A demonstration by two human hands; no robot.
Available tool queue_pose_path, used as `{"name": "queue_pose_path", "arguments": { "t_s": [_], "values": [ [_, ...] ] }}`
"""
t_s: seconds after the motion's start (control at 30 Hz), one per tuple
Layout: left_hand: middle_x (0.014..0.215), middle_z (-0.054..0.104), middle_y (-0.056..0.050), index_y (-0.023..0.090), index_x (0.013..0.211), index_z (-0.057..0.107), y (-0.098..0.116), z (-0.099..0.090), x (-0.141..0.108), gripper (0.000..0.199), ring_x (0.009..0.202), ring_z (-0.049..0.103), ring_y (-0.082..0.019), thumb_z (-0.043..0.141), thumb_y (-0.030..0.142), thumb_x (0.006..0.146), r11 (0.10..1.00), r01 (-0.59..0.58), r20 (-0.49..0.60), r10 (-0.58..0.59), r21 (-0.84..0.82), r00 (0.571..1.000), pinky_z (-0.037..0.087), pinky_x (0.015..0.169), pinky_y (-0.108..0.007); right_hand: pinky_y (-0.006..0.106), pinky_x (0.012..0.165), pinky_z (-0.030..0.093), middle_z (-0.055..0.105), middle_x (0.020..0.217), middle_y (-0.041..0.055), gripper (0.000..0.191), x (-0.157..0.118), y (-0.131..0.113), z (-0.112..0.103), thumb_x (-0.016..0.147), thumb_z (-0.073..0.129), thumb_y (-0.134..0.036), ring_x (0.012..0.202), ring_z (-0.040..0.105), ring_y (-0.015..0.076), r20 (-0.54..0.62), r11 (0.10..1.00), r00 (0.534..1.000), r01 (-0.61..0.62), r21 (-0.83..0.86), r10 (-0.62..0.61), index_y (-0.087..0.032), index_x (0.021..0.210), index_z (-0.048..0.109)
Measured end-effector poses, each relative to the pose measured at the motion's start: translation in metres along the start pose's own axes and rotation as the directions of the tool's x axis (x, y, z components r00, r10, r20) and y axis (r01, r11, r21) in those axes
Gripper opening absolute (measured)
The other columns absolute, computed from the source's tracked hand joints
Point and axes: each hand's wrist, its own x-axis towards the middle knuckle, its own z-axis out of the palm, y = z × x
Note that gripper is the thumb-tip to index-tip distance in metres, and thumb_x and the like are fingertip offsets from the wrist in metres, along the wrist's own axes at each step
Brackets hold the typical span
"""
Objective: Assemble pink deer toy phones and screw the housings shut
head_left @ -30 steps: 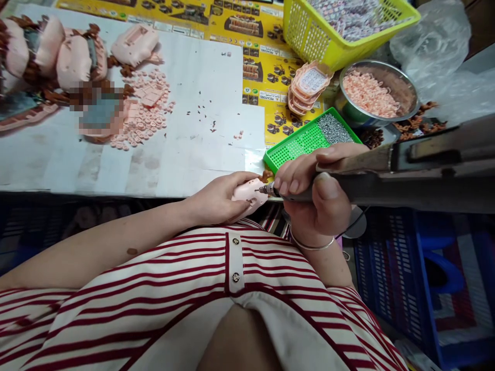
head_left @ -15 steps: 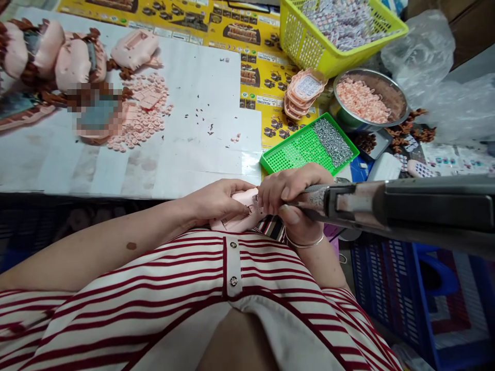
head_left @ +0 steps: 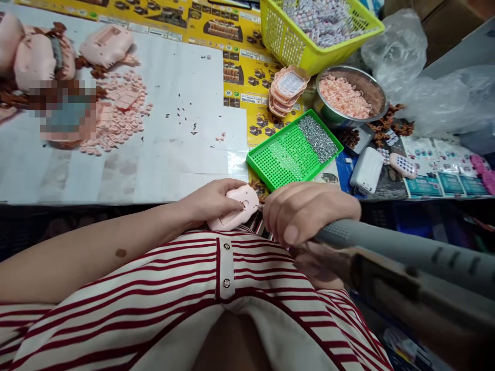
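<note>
My left hand [head_left: 216, 202] is closed on a pale pink plastic shell [head_left: 238, 210] at my lap, just below the table edge, with the thumb on top of it. Wrapped round a long grey tool [head_left: 359, 234] is my right hand [head_left: 309, 210], right of the shell. The tool's thin tip is close to the shell's right end; whether they touch I cannot tell. The tool's body runs out to the lower right. A green perforated tray [head_left: 288, 157] holding small silvery metal pieces lies above my right hand.
Pink shells [head_left: 106, 45] and small pink parts [head_left: 116, 113] lie on the table's left. At the back right stand a yellow basket [head_left: 305, 51], a metal bowl [head_left: 381, 111] of pink pieces and stacked pink frames [head_left: 288, 87]. Clear plastic bags [head_left: 444, 103] lie beyond.
The tool has swung lower and nearer the camera at its body, and my right hand has turned with it. The shell has turned slightly in my left hand. The whole view has shifted.
</note>
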Motion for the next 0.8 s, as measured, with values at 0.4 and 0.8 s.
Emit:
{"name": "queue_pose_path", "arguments": {
  "t_s": [0.4, 0.8],
  "values": [
    [0.107, 0.077, -0.008, 0.016, 0.125, 0.069, -0.003, -0.018, 0.011, 0.062, 0.078, 0.072, -0.016, 0.078, 0.005, 0.065, 0.862, -0.152, -0.243, 0.035, -0.483, 0.969, 0.061, 0.069, -0.026, 0.029, 0.045, 0.041, 0.043, 0.054, -0.0090, 0.024, 0.006, 0.076, -0.046, 0.077, 0.078, -0.043, 0.041, 0.043, 0.0114, -0.575, 0.984, 0.799, 0.162, -0.072, -0.174, -0.033, 0.090, 0.061],
    [0.113, 0.074, -0.005, 0.032, 0.137, 0.055, -0.004, -0.021, 0.006, 0.058, 0.081, 0.076, -0.026, 0.071, 0.019, 0.083, 0.802, -0.194, -0.245, 0.062, -0.565, 0.967, 0.066, 0.067, -0.042, 0.036, 0.052, 0.047, 0.050, 0.070, -0.0043, 0.040, 0.012, 0.109, -0.048, 0.076, 0.072, -0.059, 0.050, 0.049, 0.0153, -0.627, 0.997, 0.776, 0.040, -0.065, -0.072, -0.031, 0.101, 0.058]
  ]
}}
